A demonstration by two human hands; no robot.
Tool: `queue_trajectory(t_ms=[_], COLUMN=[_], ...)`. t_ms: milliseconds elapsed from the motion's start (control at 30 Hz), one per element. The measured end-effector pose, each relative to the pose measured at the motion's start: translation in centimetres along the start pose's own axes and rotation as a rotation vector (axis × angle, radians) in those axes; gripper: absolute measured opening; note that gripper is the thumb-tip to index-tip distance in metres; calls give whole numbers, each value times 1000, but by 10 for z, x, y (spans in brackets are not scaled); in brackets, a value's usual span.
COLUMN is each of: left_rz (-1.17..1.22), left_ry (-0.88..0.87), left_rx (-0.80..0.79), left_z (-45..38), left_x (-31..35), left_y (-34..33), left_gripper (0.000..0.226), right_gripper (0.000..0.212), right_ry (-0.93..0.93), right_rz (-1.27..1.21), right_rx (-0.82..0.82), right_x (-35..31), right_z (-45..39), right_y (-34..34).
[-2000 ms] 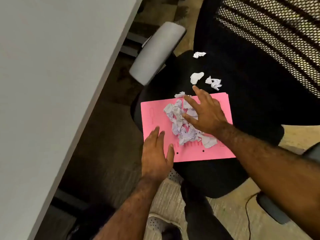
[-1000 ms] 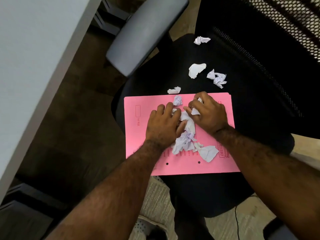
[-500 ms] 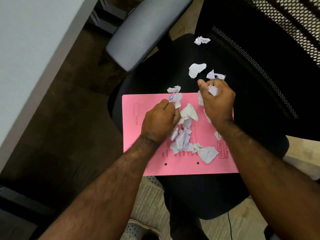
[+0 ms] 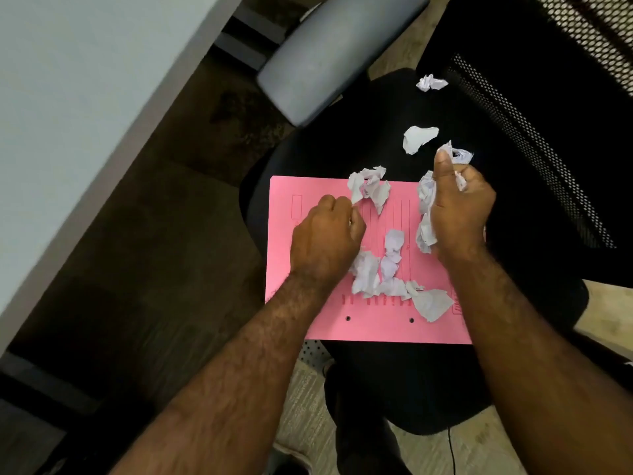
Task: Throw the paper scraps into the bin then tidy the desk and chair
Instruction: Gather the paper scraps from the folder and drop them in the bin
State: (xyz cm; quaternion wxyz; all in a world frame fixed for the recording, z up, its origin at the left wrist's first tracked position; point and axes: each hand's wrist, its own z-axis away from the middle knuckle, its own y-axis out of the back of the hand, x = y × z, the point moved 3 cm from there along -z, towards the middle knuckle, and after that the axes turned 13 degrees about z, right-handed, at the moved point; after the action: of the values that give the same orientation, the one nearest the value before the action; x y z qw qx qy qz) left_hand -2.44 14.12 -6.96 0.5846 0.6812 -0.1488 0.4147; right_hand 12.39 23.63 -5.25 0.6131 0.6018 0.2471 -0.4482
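A pink folder (image 4: 308,323) lies flat on the black seat of an office chair (image 4: 428,382). Crumpled white paper scraps (image 4: 380,272) are strewn across the folder. My left hand (image 4: 325,238) is fisted over the folder's left half, with scrap edges showing at its fingers. My right hand (image 4: 459,207) is closed around a bunch of scraps at the folder's upper right corner. Two loose scraps lie on the seat beyond the folder: one flat piece (image 4: 418,138) and one small ball (image 4: 431,83) near the backrest.
The chair's grey armrest (image 4: 329,53) juts out at upper centre. Its black mesh backrest (image 4: 548,108) fills the upper right. A pale desk top (image 4: 68,108) runs along the left edge. Carpeted floor and a thin black cable (image 4: 451,447) show below the seat.
Both hands went from flat on the scrap pile to closed fists. They pulled apart, the right toward the folder's upper right corner, which split and spread the pile.
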Motion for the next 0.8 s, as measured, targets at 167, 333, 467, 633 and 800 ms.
queue_trajectory(t_ms=[167,333,467,633,800], left_rz=[-101,-240,-322,-272,-159], left_ry=[-7,-142,-287,-424,-379], left_rx=[-6,-89,-156,-65,-5], left_z=[10,38,56,45,26], left_x=[6,11,-2,-10,-8], left_y=[-6,-25,-40,-45,-45], left_gripper=[35,72,52,34,36], right_gripper=[25,28,28,26,25], right_ry=[-23,-32,-39,-30,-30], right_rz=[42,1,18,15,5], right_rx=[21,18,16,21,16], right_x=[4,7,12,15,15], right_z=[-1,-8,-9,-6,-6], right_y=[5,6,3,-4,-10])
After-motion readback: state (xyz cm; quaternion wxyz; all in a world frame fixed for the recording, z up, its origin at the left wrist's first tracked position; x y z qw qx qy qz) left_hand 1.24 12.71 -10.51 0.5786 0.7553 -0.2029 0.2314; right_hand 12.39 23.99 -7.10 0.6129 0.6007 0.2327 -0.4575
